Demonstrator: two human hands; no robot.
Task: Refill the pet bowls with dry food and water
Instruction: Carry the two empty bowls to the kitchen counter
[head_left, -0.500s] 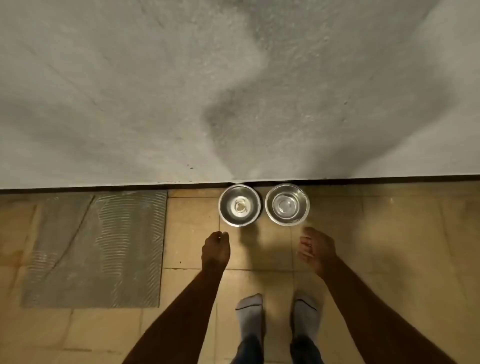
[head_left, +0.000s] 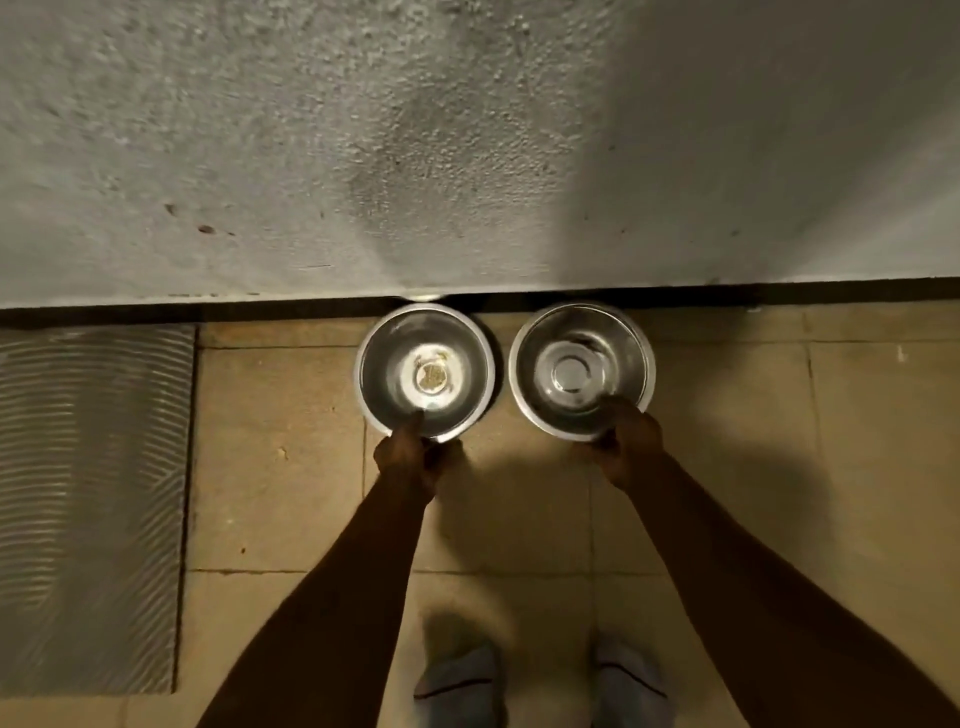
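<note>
- Both hands had come forward since the earlier frame, from open air above the floor to the near rims of the two steel bowls, and the head had come lower, so the bowls looked larger.
- The left hand (head_left: 410, 457) was closed on the near rim of the left bowl (head_left: 425, 371), thumb over the edge and the other fingers under it, as far as I could see.
- The right hand (head_left: 631, 441) held the near rim of the right bowl (head_left: 582, 370) in the same grip.
- The left bowl held only a small rest of dry food in its middle; the right bowl looked almost empty, and I could not tell if any water was left.
- Each bowl lay straight ahead of its own hand, side by side and a little apart, their far rims close against the dark strip at the foot of the wall (head_left: 467, 156).
- No room was open behind the bowls, so I judged the lift should go up and back toward the person, over the bare tiled floor (head_left: 291, 467).
- A grey ribbed mat (head_left: 88, 493) lay well apart to the left.
</note>
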